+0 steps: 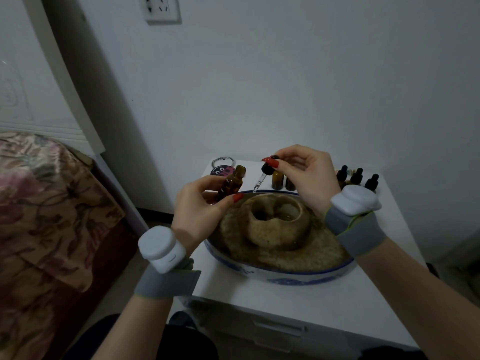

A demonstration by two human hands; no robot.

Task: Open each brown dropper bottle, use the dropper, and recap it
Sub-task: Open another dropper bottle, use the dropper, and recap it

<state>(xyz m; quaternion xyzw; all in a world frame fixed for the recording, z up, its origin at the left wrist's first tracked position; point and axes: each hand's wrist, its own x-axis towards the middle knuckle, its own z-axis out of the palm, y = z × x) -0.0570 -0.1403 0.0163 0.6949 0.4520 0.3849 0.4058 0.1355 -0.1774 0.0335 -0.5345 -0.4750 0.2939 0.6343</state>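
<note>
Over the white bench's (298,302) far edge, your left hand (200,211) grips the tilted, uncapped brown glass bottle (231,184) while your right hand (304,175) pinches the black-bulbed glass dropper (262,178); tilt further and it may spill.

We cannot see the base of the open bottle (232,183) behind the left hand (200,214). The right hand (302,175) covers the tops of two bottles (283,181) behind it. The bed (46,216) runs off the left edge. Whether the dropper (261,179) holds liquid is too small to tell.

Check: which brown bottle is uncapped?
The bottle in the left hand; its dropper is out, pinched by the right hand. Bottles by the wall look capped.
</note>
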